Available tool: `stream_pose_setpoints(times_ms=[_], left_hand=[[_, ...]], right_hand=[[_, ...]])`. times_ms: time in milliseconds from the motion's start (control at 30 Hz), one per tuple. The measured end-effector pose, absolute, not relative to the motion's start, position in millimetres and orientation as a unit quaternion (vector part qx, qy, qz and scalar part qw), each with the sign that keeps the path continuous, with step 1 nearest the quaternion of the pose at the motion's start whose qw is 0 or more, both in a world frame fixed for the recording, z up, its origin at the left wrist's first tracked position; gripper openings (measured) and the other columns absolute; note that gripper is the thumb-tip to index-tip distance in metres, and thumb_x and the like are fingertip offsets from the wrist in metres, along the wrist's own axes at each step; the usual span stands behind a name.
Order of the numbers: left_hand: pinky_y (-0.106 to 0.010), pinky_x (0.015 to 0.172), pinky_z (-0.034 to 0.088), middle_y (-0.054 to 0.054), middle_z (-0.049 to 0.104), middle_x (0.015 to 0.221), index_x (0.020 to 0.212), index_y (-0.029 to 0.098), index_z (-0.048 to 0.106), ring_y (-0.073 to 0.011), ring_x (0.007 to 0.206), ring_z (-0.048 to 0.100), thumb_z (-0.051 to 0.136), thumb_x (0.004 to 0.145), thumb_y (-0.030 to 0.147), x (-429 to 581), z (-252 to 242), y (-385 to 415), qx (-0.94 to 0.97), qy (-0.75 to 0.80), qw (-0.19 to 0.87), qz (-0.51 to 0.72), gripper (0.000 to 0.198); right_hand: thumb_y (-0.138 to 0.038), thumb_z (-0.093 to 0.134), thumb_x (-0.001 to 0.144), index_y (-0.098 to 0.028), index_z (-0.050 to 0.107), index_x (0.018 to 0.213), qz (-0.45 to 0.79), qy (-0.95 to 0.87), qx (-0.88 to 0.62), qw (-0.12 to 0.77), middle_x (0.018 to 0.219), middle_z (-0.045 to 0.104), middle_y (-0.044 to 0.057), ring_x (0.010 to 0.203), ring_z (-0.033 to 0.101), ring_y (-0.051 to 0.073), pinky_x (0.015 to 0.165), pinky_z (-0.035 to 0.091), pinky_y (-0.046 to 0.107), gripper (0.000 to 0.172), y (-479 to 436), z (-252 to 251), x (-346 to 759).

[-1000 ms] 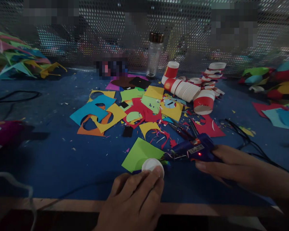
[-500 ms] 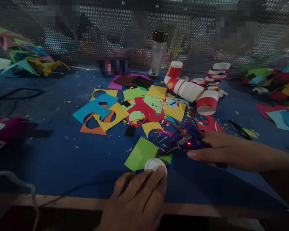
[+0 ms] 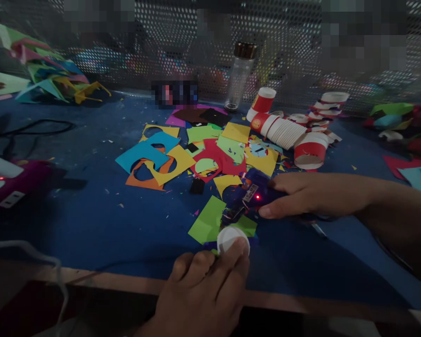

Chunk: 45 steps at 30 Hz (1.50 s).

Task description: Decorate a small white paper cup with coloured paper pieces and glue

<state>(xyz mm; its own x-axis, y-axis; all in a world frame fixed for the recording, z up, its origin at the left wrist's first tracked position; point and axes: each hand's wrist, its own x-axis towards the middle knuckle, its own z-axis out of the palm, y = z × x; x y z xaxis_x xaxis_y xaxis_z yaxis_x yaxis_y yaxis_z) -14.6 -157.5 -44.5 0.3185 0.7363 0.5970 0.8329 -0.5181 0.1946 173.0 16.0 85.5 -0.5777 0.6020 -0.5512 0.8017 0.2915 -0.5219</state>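
- White, smooth, round rimmed disc (image 3: 228, 238): at the near side of one flat green paper sheet (image 3: 206, 221).
- Dark-blue plastic glue gun (image 3: 250, 193), red light lit: nozzle beside disc, contact unclear.
- Left hand (image 3: 206, 290): fingertip on disc, others bent; grip cannot be told.
- Right hand (image 3: 301, 194): closed round glue gun.

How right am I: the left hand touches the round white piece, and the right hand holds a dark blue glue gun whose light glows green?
Not quite: the light glows red, not green, as the head view shows. The rest stands: the left hand touches the round white piece, and the right hand holds the dark blue glue gun.
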Motion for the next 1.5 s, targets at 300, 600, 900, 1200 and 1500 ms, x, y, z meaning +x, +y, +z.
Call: stream_pose_setpoints(times_ms=[300,600,900,1200,1500], left_hand=[[-0.037,0.078,0.036,0.012,0.071,0.133,0.116,0.026,0.075,-0.0172,0.089,0.053,0.06,0.093,0.03,-18,-45,-158,-0.824,-0.481,0.083,-0.288,0.028],[-0.038,0.075,0.035,0.009,0.071,0.133,0.114,0.025,0.075,-0.0172,0.088,0.052,0.056,0.093,0.028,-17,-48,-157,-0.818,-0.476,0.072,-0.314,0.029],[-0.037,0.075,0.035,0.011,0.074,0.129,0.12,0.024,0.072,-0.0171,0.089,0.052,0.058,0.096,0.03,-17,-41,-158,-0.817,-0.488,0.046,-0.303,0.029],[-0.037,0.08,0.035,0.008,0.073,0.13,0.121,0.026,0.072,-0.0185,0.092,0.056,0.059,0.096,0.036,-18,-40,-159,-0.822,-0.491,0.027,-0.287,0.03],[-0.038,0.08,0.035,0.008,0.072,0.132,0.123,0.025,0.07,-0.0187,0.093,0.056,0.063,0.094,0.04,-20,-44,-158,-0.825,-0.481,0.029,-0.296,0.033]], right_hand=[[-0.057,0.059,0.084,-0.022,0.051,0.054,-0.411,0.795,0.372,0.246,0.056,0.049,-0.001,0.053,0.047,0.013,0.049,0.039,0.026,0.047,29,97,147],[-0.053,0.061,0.083,-0.022,0.051,0.056,-0.397,0.82,0.351,0.218,0.059,0.049,-0.001,0.056,0.045,0.013,0.05,0.036,0.027,0.043,30,97,146],[-0.054,0.062,0.087,-0.017,0.066,0.072,-0.41,0.782,0.42,0.212,0.067,0.058,-0.003,0.061,0.052,0.011,0.055,0.037,0.024,0.04,28,102,162],[-0.068,0.059,0.084,-0.019,0.059,0.067,-0.308,0.819,0.448,0.181,0.069,0.058,0.0,0.064,0.051,0.014,0.059,0.032,0.029,0.052,22,91,187],[-0.053,0.064,0.085,-0.02,0.056,0.061,-0.41,0.747,0.512,0.113,0.06,0.053,-0.004,0.059,0.049,0.011,0.056,0.037,0.025,0.042,-3,89,212]])
